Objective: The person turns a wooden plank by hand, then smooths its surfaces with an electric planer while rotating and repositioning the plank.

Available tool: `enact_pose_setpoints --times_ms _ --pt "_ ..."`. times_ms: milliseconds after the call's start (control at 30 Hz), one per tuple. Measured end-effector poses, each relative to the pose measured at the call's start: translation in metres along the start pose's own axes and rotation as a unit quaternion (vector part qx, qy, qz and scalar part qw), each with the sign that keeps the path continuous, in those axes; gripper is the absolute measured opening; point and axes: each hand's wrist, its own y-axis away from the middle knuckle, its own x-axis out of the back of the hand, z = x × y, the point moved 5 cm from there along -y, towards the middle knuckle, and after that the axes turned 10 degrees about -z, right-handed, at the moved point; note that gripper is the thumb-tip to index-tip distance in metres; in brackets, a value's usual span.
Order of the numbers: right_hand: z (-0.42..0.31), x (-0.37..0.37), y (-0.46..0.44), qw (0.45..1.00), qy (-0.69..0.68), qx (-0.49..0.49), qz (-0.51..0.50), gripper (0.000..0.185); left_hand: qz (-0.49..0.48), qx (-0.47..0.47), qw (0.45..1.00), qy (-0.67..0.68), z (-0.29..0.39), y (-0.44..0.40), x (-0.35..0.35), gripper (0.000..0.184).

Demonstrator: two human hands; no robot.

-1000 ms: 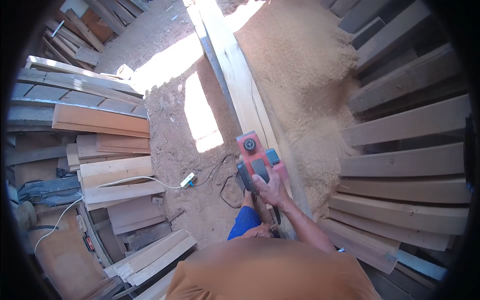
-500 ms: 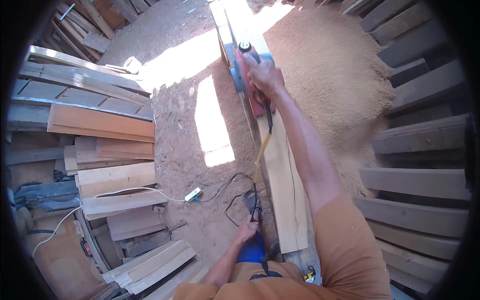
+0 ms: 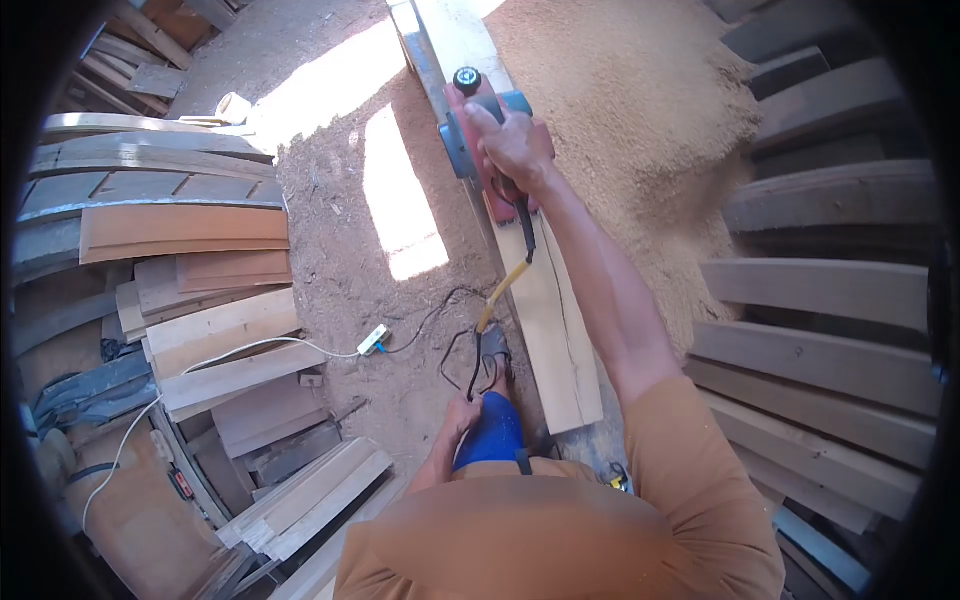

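My right hand (image 3: 518, 150) is wrapped round the handle of a red electric planer (image 3: 500, 199), which rests on a long pale board (image 3: 555, 340). A long crack runs along the board's near part. From the planer's rear a power cord, partly yellow (image 3: 505, 290), hangs down to my left hand (image 3: 461, 412). That hand is closed on the dark part of the cord, beside my blue-clad leg. The board lies on a narrow support left of a big heap of sawdust.
Stacked boards (image 3: 225, 322) line the left side, and more planks (image 3: 820, 280) lie along the right. A white power strip (image 3: 373, 340) with its cable is on the dirt floor. The sawdust heap (image 3: 620, 100) reaches toward the right planks.
From near my body, the planer and my right hand moved far forward along the board, then slightly back toward me at the end. The view has shifted. My left hand stays low with the cord.
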Motion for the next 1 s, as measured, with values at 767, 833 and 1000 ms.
enact_pose_setpoints --times_ms 767,833,1000 --pt "0.14 -0.004 0.385 0.999 0.024 0.038 0.008 0.064 -0.011 -0.062 0.993 -0.104 -0.066 0.059 -0.066 0.025" --pt "0.12 0.001 0.318 0.998 0.04 -0.033 -0.03 0.074 0.001 -0.048 0.994 -0.099 -0.061 0.055 -0.056 0.026" --pt "0.04 0.016 0.147 0.999 0.041 0.019 0.019 0.049 0.022 -0.082 0.996 0.007 -0.008 0.05 -0.033 0.032"
